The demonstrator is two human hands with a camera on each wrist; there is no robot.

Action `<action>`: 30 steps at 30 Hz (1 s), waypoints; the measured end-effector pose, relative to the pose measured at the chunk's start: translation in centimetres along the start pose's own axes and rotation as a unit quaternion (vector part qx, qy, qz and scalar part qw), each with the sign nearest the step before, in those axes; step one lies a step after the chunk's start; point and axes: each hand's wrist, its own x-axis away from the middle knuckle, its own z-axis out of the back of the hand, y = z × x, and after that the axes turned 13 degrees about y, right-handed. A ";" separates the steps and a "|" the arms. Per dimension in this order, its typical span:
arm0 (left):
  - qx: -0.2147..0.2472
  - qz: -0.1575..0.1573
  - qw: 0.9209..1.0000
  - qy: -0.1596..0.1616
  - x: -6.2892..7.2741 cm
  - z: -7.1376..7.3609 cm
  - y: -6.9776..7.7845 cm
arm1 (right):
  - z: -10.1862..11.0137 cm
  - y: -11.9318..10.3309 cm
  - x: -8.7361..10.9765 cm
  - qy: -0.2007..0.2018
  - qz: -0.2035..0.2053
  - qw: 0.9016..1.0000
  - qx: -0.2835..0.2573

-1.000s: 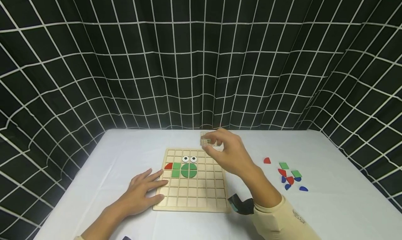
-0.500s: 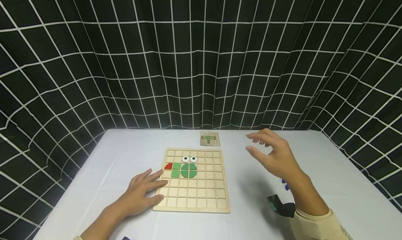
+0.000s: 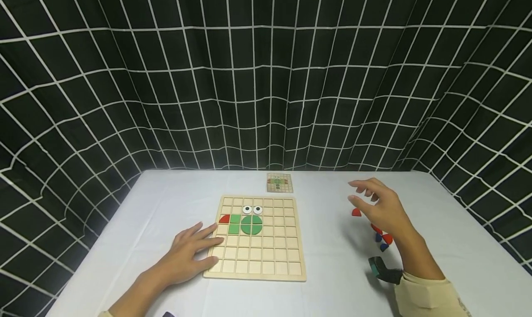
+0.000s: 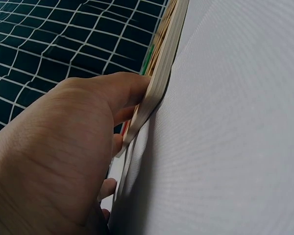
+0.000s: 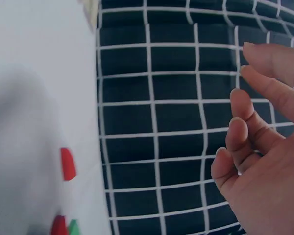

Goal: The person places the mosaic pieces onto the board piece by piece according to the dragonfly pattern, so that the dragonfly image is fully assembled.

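In the head view, my left hand rests at the left edge of a wooden grid board, fingers spread and fingertips on its rim. The left wrist view shows the hand against the board's side. On the board lie a red quarter-round piece, two green squares, a green circle of several quarter pieces and two white eye discs. Well to the right, my right hand hovers over the table with loosely bent fingers, nothing between them. The right wrist view confirms this hand holds nothing.
Below the right hand lie loose pieces: a red one, another red one and blue ones, partly covered by the hand and arm. A small picture card stands behind the board. A dark gridded curtain encloses the white table.
My right hand has moved from over the board's upper right, past the card, to above the loose pieces on the right. The left hand and the pieces on the board have stayed put.
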 end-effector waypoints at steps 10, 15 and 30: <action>0.000 -0.004 1.000 0.003 0.0 0.1 0.0 | -0.6 3.3 0.4 -0.070 -0.089 0.993 0.046; 0.000 -0.002 1.000 0.000 0.0 -0.1 0.0 | -1.1 5.6 1.0 -0.116 -0.136 0.982 0.061; -0.001 -0.012 1.000 0.011 0.0 0.0 0.1 | -2.5 8.1 2.5 -0.157 -0.129 0.971 0.125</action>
